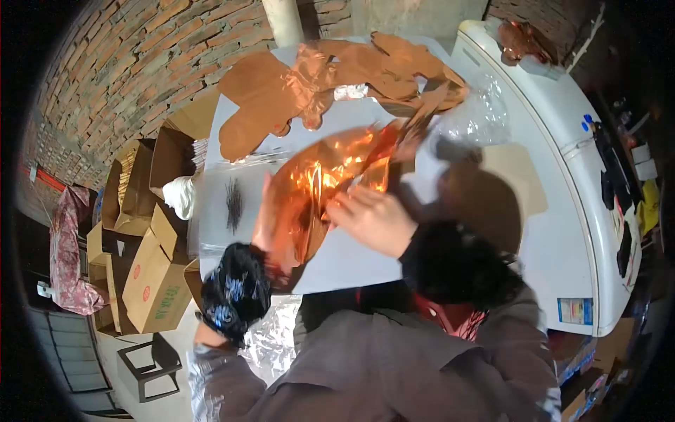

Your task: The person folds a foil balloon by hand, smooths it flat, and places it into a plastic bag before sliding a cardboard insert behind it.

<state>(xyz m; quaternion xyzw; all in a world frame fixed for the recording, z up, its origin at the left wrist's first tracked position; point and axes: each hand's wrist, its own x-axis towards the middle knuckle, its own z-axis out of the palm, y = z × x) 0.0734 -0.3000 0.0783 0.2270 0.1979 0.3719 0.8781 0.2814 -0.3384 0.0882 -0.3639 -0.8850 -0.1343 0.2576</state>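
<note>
two bare hands work on one shiny copper-coloured foil piece [316, 172], which lies over the near-left part of the white tabletop [344, 267]. the right hand [370, 216] has its grip closed on the foil's crumpled middle, fingers bent inward. the left hand [266, 221] lies along the foil's left side; whether its grip is open or closed i cannot tell. flat copper-coloured sheets [256, 91] spread along the far edge, and a clear plastic bag [481, 109] sits near the far right corner.
</note>
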